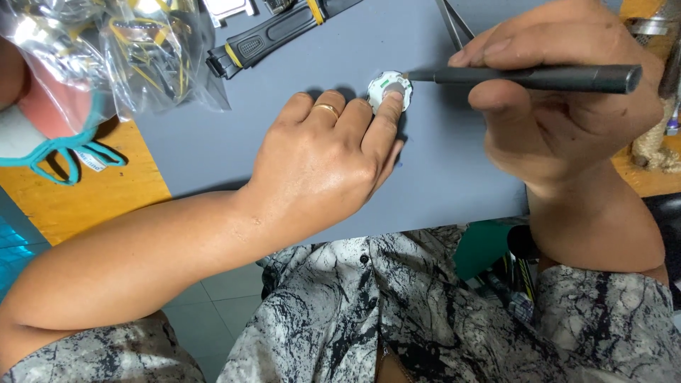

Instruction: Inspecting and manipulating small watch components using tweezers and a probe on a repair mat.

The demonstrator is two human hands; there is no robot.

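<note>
Fingertip of the left hand (323,163) pins a small round white watch movement (389,90) on the smooth grey mat (213,135), upper centre; right hand (567,106) grips a slim dark tool (525,76), its tip touching the movement's rim.

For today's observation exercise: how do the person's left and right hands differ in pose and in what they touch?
The left hand lies flat, a fingertip pressing the small round white part; the right hand is curled around a dark pen-like tool. The left hand wears a gold ring; the right shows none. Both work over the grey mat, meeting at the round part.
</note>
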